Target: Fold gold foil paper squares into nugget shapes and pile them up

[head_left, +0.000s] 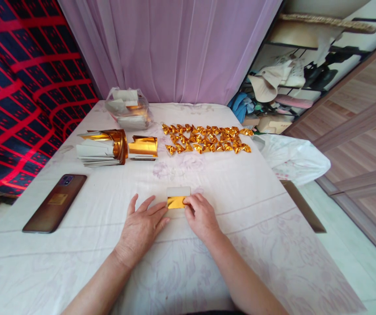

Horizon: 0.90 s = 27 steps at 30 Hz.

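A small sheet of gold foil paper (176, 202) lies on the table in front of me, its near part shiny gold and its far part a pale whitish strip. My right hand (203, 216) pinches the sheet's right edge between thumb and fingers. On the other side, my left hand (144, 227) rests flat with fingers spread, its fingertips at the sheet's left edge. Beyond them, several folded gold foil pieces (212, 139) sit in rows. To their left are a small pile of gold sheets (143, 147) and a larger curled stack of gold-and-white sheets (101, 151).
A clear plastic bag (129, 109) of more sheets stands at the back left. A brown phone (56, 203) lies face down on the left. The table (188, 271) has a pale floral cloth. A white plastic bag (296, 159) hangs past the right edge, near shelves (293, 83).
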{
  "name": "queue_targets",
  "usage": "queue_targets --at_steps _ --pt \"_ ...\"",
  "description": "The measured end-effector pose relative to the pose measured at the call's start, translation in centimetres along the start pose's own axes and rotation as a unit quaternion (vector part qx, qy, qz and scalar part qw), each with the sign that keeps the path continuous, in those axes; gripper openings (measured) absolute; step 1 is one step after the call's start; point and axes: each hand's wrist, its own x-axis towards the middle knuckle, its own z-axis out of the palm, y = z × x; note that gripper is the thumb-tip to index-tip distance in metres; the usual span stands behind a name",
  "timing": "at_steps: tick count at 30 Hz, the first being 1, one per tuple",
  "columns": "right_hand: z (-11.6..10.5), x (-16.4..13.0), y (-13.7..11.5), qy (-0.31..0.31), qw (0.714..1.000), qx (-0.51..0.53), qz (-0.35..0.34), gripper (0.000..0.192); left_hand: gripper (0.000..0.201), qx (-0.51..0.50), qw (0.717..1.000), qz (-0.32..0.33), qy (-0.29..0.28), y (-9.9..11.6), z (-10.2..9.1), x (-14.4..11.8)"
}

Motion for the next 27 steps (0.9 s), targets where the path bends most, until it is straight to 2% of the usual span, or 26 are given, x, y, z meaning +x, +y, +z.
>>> queue_targets --at_steps 7,13,17,21,27 --pt "0.0 0.0 0.0 0.0 1.0 -0.005 0.003 0.02 0.028 -0.006 0.999 -0.001 0.04 0.0 -0.7 -0.1" --pt "-0.1 0.0 -0.2 -0.005 1.0 0.001 0.0 0.017 0.03 -0.003 0.997 0.064 0.031 1.5 0.2 0.3" --pt "0.0 0.0 -0.1 0.001 1.0 -0.006 -0.004 0.017 0.03 0.001 0.999 0.039 0.006 1.4 0.9 0.2" --pt "0.1 -0.1 0.1 -0.001 1.0 -0.011 -0.005 0.017 0.028 0.001 1.0 0.018 -0.003 0.9 0.7 0.1" --pt "0.1 0.0 0.2 -0.003 1.0 -0.01 -0.005 0.018 0.026 0.003 1.0 0.003 0.01 0.4 0.2 0.1"
